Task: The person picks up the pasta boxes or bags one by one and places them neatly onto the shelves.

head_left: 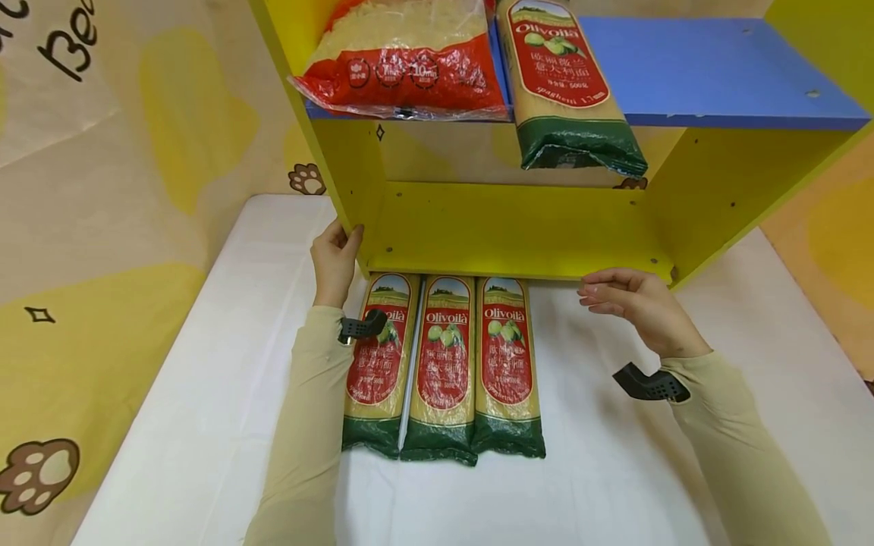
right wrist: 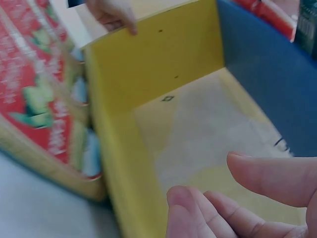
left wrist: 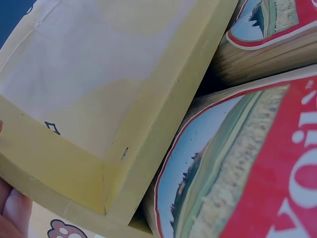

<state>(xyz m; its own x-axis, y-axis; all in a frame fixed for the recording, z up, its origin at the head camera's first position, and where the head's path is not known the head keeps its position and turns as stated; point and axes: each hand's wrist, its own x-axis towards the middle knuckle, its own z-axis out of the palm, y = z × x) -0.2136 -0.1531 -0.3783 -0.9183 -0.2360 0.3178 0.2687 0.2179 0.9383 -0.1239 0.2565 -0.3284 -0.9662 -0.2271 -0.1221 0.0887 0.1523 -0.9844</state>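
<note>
My left hand (head_left: 334, 262) pinches the front edge of the yellow side panel of a yellow-and-blue shelf (head_left: 505, 227), near its lower left corner. In the left wrist view only part of that hand (left wrist: 15, 213) shows at the panel. My right hand (head_left: 638, 303) holds nothing; its fingers are loosely bent just in front of the shelf's lower right edge. The right wrist view shows its thumb (right wrist: 277, 178) apart from the fingers. Three spaghetti packs lie side by side before the shelf: a left pack (head_left: 375, 364), a middle pack (head_left: 445, 371) and a right pack (head_left: 507, 364).
On the blue upper board (head_left: 710, 68) lie a red-and-clear bag of pale noodles (head_left: 410, 61) and another spaghetti pack (head_left: 560, 83), whose green end juts over the front edge. A white-covered table (head_left: 225, 341) carries the shelf. Patterned cloth (head_left: 123, 227) hangs behind.
</note>
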